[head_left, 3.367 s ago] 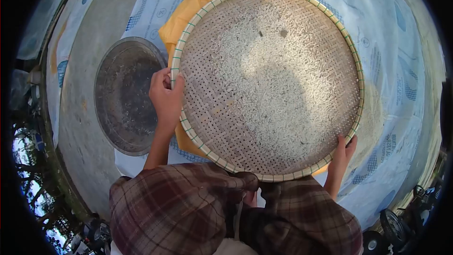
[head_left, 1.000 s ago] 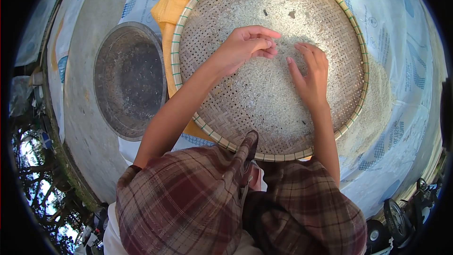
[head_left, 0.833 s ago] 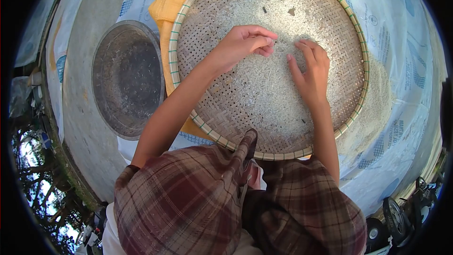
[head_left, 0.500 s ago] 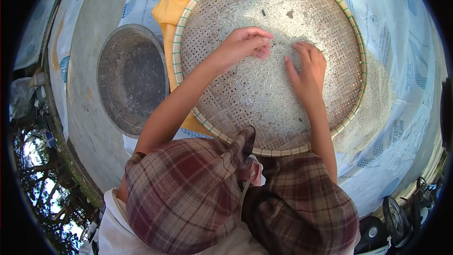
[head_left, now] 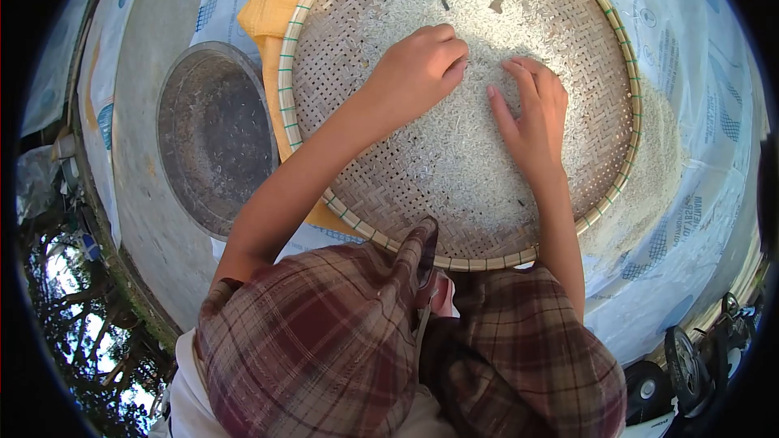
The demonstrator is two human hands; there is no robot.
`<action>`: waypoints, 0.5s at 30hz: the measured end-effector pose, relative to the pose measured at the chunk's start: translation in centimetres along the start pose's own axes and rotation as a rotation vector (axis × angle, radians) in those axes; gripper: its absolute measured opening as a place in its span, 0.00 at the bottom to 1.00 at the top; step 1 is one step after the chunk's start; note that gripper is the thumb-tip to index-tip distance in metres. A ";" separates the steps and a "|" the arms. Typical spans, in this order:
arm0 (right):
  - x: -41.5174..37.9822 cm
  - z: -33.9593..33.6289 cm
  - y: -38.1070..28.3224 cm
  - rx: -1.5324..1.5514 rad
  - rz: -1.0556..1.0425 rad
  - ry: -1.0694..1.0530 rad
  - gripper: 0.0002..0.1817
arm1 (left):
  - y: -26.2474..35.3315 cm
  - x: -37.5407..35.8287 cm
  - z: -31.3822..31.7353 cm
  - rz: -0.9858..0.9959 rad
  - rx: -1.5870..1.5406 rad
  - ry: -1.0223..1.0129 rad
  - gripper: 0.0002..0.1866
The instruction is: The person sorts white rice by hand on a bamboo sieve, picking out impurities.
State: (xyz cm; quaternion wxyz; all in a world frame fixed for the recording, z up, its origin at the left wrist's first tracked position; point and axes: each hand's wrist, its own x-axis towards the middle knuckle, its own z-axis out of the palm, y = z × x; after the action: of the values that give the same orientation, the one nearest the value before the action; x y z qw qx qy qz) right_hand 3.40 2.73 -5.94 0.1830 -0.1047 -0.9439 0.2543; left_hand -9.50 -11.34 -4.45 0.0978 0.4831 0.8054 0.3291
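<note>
A round woven bamboo tray [head_left: 316, 113] with a green-stitched rim lies before me, spread with pale grains [head_left: 454, 146] that look like rice. Over its middle, my left hand [head_left: 422, 69] is closed, its fingertips pinched low at the grains; what they hold, if anything, is hidden. My right hand [head_left: 535, 113] rests on the right side of the grains with thumb and fingers apart. Beyond the hands lie a small dark bit [head_left: 445, 5] and a brown leaf-like flake [head_left: 496, 6]. Another dark bit [head_left: 521, 202] lies nearer to me.
A dark, worn basin [head_left: 215, 138] stands left of the tray. Yellow cloth or sacking [head_left: 264, 12] sticks out under the tray's left edge. Finer pale grain [head_left: 661, 142] is heaped on printed sheeting [head_left: 706, 178] at the right. Wheeled objects [head_left: 682, 365] stand at lower right.
My left hand has turned over, back now upward, with its fingers curled down toward the grains. My right hand has barely moved. The view has shifted slightly.
</note>
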 end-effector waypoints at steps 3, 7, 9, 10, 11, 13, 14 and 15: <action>0.0 0.0 -0.1 0.003 0.001 0.004 0.18 | 0.2 0.2 -0.4 0.068 0.071 -0.035 0.08; 0.0 0.1 0.0 -0.013 -0.003 0.024 0.18 | 0.2 0.3 -0.6 0.092 0.112 -0.069 0.08; -0.1 0.2 0.0 -0.001 0.012 0.019 0.18 | 0.3 0.5 -0.6 0.093 0.121 -0.083 0.07; 0.0 0.1 0.1 0.004 0.011 0.006 0.18 | 0.5 0.8 -0.5 0.086 0.125 -0.079 0.06; 0.0 0.1 0.2 -0.004 0.017 0.010 0.18 | 0.5 1.0 -0.3 0.096 0.120 -0.080 0.06; -0.1 0.1 0.2 -0.003 0.009 0.005 0.18 | 0.7 1.2 0.3 0.093 0.134 -0.032 0.04; -0.1 0.1 0.2 -0.001 0.009 -0.006 0.18 | 0.6 1.2 0.5 0.083 0.129 -0.033 0.04; -0.1 0.0 0.2 -0.011 -0.003 -0.003 0.19 | 0.5 1.3 0.7 0.113 0.125 -0.021 0.04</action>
State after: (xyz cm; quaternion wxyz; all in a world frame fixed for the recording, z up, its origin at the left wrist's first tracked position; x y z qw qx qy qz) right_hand 3.48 2.81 -6.07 0.1812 -0.1040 -0.9456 0.2492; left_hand -9.51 -9.79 -4.50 0.0572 0.5366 0.7947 0.2779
